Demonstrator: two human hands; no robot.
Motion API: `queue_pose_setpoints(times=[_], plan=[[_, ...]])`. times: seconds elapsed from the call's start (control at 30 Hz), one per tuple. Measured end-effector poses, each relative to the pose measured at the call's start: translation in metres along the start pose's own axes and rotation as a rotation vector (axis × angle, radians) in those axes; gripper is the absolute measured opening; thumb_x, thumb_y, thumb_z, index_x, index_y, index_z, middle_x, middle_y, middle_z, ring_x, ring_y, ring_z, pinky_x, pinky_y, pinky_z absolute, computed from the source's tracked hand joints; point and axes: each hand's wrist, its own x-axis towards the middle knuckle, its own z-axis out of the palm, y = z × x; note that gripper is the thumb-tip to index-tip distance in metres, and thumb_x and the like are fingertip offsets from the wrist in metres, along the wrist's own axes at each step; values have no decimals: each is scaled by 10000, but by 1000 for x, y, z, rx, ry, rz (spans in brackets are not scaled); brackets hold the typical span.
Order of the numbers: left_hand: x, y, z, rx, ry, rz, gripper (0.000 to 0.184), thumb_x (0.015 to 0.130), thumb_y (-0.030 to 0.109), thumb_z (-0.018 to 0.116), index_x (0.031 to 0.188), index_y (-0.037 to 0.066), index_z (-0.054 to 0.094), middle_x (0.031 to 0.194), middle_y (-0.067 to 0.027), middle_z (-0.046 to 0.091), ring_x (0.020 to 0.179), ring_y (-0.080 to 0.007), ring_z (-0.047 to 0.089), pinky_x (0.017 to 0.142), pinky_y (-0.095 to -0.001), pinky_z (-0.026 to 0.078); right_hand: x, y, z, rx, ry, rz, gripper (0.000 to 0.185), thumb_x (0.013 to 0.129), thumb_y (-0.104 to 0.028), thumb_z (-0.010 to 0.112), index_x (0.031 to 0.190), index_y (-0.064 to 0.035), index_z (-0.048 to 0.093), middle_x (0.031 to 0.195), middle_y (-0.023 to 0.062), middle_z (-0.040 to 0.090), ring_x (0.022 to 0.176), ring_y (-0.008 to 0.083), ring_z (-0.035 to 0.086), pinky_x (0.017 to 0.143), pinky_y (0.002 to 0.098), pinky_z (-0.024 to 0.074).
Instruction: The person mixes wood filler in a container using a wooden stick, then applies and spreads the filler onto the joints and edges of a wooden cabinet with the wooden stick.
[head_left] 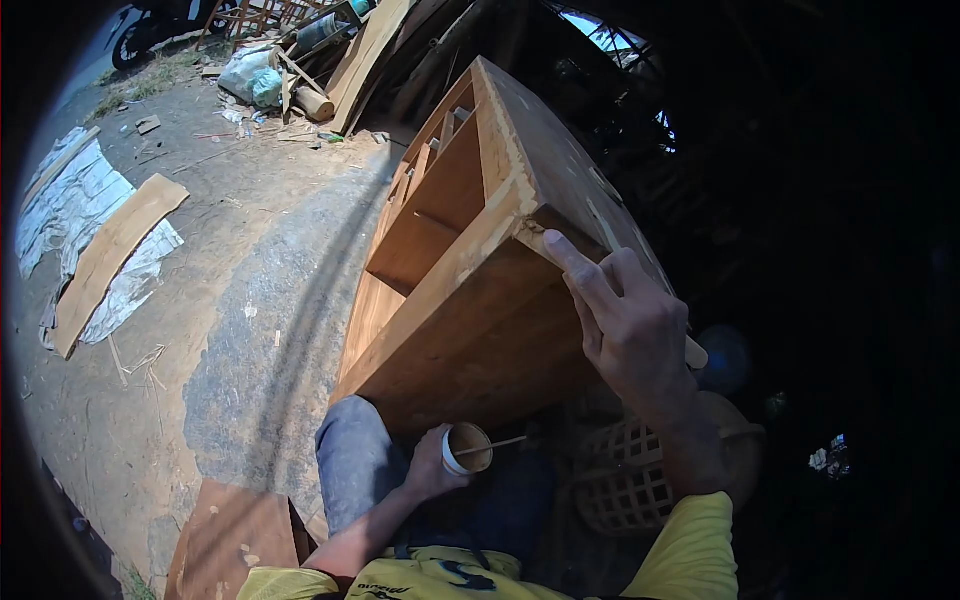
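Far left, pale sheet (105, 215) on the ground, curved board (115, 265) lying across it. Left hand (432, 468) near the knee, fingers wrapped round a white cup (450, 455); a thin stick (497, 446) leans out over its rim. Wooden cabinet (470, 310) stands tilted ahead of the person, open compartments facing left, near corner raised, pale smears along its edge. Right hand (630, 310) at that corner: index finger stretched to the edge, other fingers bent over a tool (697, 352), its pale rounded end poking out past the hand. Step in hand, I judge: dressing the corner with paste. Best done with light, even strokes along the edge, cabinet steady, cup upright, surplus taken off before it sets. Right of the legs, a lattice basket (625, 480), partly behind the forearm. Hard to make out: the tool's working end, the thumb, the cup's contents in shade; the far right is nearly black, and the cabinet's underside is dim.
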Motion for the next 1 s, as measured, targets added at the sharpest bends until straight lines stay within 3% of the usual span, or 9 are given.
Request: queue_pose_setpoints(times=[0.2,0.33,0.53,0.57,0.6,0.67,0.7,0.77,1.0], plan=[[-1,3,0,-2,24,-38,1110,555,306,1022,1495,23,503,1412,-216,618,1332,-441,591,1148,-532,484,20,-4,-22,-247,-106,-18,472,991,-113,763,1446,-234,726,872,68,577,679,227,677,604,413,598],[1,-1,0,11,19,-23,1108,558,308,1021,1496,25,503,1408,-217,621,1330,-441,594,1147,-533,484,39,0,-49,-181,-130,-43,418,993,-120,765,1400,-218,752,855,53,564,668,206,668,578,393,582],[7,6,-3,22,-1,-55,1082,570,307,1017,1486,32,511,1391,-212,628,1316,-439,601,1138,-535,489,86,-4,-65,-345,-249,-240,252,1013,-190,762,1256,-175,828,774,51,536,611,171,593,550,338,530],[7,8,-4,25,-1,-57,1071,573,306,1016,1480,35,515,1387,-209,628,1312,-439,603,1134,-535,492,103,-11,-70,-452,-396,-204,236,1019,-239,756,1221,-150,838,769,71,582,621,191,611,619,378,561],[5,7,-2,27,-5,-63,1071,573,306,1016,1480,35,515,1387,-209,628,1312,-439,603,1134,-535,492,117,-7,-69,-451,-431,-271,211,1017,-232,743,1170,-136,852,847,101,717,677,231,696,741,408,605],[6,0,3,24,19,-45,1051,577,305,1013,1467,37,522,1379,-206,630,1300,-437,607,1124,-534,497,138,0,-65,-368,-423,-412,174,1001,-186,736,1095,-123,868,924,121,799,813,247,774,834,429,625],[5,1,1,27,15,-41,1051,577,305,1013,1467,37,522,1379,-206,630,1300,-437,607,1124,-534,497,147,-7,-66,-369,-421,-406,174,1001,-186,736,1095,-123,868,924,121,799,813,247,774,834,429,625],[6,4,1,41,49,-34,1060,577,307,1015,1471,34,514,1376,-207,629,1297,-435,609,1121,-533,498,164,-29,-72,-533,-749,-207,155,983,-155,731,1017,-114,876,943,128,821,944,244,794,887,436,630],[3,-11,6,47,68,-20,1166,559,366,1043,1521,13,485,1421,-219,606,1345,-436,584,1173,-515,470,157,-26,-71,-517,-435,-469,195,957,-159,763,1117,-76,836,1073,135,819,923,265,799,930,440,630]])
